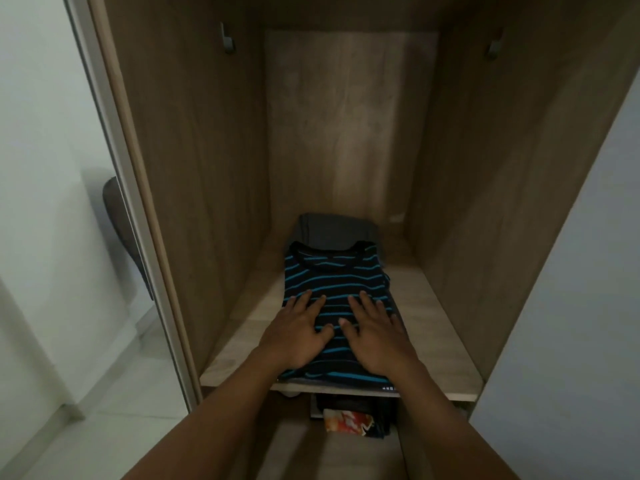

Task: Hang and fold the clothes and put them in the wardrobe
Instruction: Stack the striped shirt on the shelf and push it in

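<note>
The folded striped shirt (337, 306) is pressed flat on the wardrobe shelf (429, 320) by the left hand (298, 330) and right hand (375, 336). All fingers are spread, nothing grasped. A grey garment (334, 230) lies just beyond.

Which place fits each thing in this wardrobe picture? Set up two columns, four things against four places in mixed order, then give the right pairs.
Things
1. striped top
2. grey folded garment
3. orange and white item
4. metal hook

Places
A. high on the wardrobe's left side wall
B. under both flat hands, at the shelf's front
C. below the shelf
D. at the back of the shelf, behind the striped one

Pairs: 1-B, 2-D, 3-C, 4-A. The left hand and right hand press the top flat.
</note>
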A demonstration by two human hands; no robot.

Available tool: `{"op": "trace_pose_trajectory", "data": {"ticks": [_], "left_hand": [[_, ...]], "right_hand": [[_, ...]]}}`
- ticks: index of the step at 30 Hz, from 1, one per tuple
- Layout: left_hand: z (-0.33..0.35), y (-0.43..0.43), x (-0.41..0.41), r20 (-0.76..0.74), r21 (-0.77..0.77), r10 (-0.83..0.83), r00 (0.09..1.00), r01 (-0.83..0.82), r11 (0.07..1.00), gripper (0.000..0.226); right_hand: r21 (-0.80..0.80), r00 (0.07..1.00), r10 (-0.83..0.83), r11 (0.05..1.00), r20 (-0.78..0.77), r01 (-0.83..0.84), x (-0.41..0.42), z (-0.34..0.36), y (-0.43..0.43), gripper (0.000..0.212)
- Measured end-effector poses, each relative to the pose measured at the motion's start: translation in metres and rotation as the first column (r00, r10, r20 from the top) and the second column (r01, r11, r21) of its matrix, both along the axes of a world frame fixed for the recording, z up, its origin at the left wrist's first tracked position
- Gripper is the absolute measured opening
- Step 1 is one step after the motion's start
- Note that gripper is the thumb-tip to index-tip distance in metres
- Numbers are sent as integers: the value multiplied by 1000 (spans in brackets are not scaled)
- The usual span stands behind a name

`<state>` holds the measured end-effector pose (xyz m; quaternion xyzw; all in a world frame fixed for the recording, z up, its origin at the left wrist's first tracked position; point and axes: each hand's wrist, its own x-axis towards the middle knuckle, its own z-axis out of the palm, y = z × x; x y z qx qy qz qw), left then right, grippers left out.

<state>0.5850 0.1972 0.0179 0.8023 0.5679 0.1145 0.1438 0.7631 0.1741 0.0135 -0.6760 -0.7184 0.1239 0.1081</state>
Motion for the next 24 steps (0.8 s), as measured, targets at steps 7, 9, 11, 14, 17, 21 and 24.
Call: {"op": "trace_pose_trajectory", "data": {"ticks": [7,9,11,14,17,21,24], "left_hand": [[17,-14,-2,-7,1,11,1000,-11,1000,75],[30,-26,-6,15,14,18,1000,-18,1000,78],[43,-44,-13,41,49,16,999,-18,999,78],[60,-89,-26,93,145,-24,995,10,989,73],[75,-147,-39,146,224,-95,985,61,973,63],[80,-222,-48,127,257,-138,982,102,961,66],[82,-279,-44,112,249,-165,980,133,959,71]], "right_hand": [[-17,996,8,1000,-85,-9,2,25,-5,69],[56,989,-9,998,-149,18,2,40,-15,69],[123,981,-2,992,-193,26,1,53,-35,68],[181,972,11,983,-237,33,-6,66,-80,67],[219,952,28,975,-306,42,-6,66,-129,73],[239,956,17,969,-292,56,-15,74,-224,70],[267,971,-25,959,-238,90,-21,96,-308,50]]}}
